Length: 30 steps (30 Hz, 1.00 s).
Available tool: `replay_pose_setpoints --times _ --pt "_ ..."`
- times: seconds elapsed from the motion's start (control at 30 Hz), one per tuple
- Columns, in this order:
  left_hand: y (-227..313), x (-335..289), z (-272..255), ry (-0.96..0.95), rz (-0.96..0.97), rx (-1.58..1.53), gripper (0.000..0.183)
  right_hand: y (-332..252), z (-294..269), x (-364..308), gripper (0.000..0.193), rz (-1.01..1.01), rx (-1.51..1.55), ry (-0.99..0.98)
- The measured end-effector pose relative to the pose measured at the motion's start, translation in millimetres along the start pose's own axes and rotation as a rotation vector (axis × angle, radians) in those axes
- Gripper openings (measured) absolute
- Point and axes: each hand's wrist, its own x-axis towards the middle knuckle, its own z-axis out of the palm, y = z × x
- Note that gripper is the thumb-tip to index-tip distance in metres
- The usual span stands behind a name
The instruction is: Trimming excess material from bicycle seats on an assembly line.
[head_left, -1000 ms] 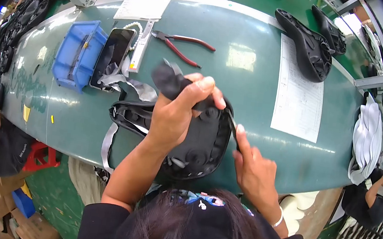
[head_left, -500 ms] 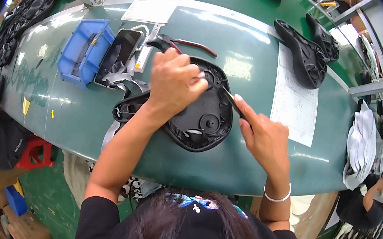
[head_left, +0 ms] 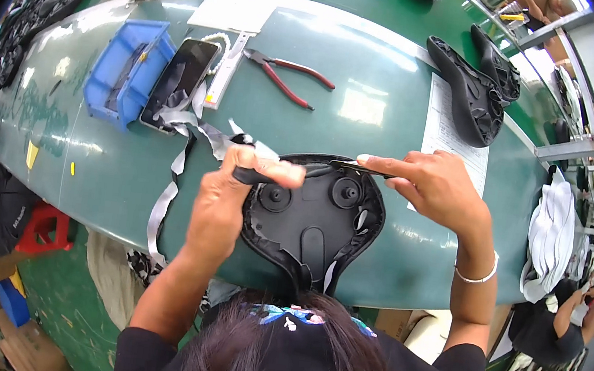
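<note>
A black bicycle saddle (head_left: 292, 226) lies underside up on the bench in front of me, its wide end away from me and its narrow end hidden at my head. At its far left rim my left hand (head_left: 219, 202) is closed on a strip of black cover trim (head_left: 320, 169), pulled along the edge. My right hand (head_left: 439, 188) grips a slim cutting knife (head_left: 350, 167), its blade at the far rim beside the strip. Pale offcut strips (head_left: 161, 206) trail over the bench left of my left hand.
Red-handled pliers (head_left: 291, 81) lie beyond the saddle. To the left are a ruler (head_left: 226, 73), a phone (head_left: 180, 78) and a blue bin (head_left: 123, 79). Black saddles (head_left: 464, 91) rest on a paper sheet (head_left: 456, 157) at the far right. White covers (head_left: 552, 232) are stacked at right.
The saddle has turned, bringing its narrow end toward me. My left hand moved nearer and left, uncovering the pliers; my right hand moved to the right with the knife.
</note>
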Motion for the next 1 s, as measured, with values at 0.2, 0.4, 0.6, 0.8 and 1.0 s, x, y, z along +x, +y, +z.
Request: replay_pose_setpoints --times 0.2,0.4,0.6,0.8,1.0 --pt "37.1 32.7 -73.0 0.304 0.117 -0.297 0.032 -48.8 20.3 -42.5 0.051 0.219 -0.178 0.014" --pt "72.3 75.7 -84.4 0.110 0.243 0.307 0.020 -64.8 25.9 -76.3 0.053 0.370 -0.200 0.093" --pt "-6.7 58.4 -34.1 -0.277 -0.042 1.024 0.031 -25.5 -0.2 -54.8 0.048 0.295 0.005 -0.082" --pt "-42.8 79.6 -10.5 -0.670 -0.024 1.074 0.039 -50.3 12.6 -48.5 0.054 0.147 -0.184 -0.077" --pt "-29.6 67.2 3.9 -0.586 -0.076 1.164 0.034 -90.2 24.9 -97.9 0.059 0.347 -0.135 -0.145"
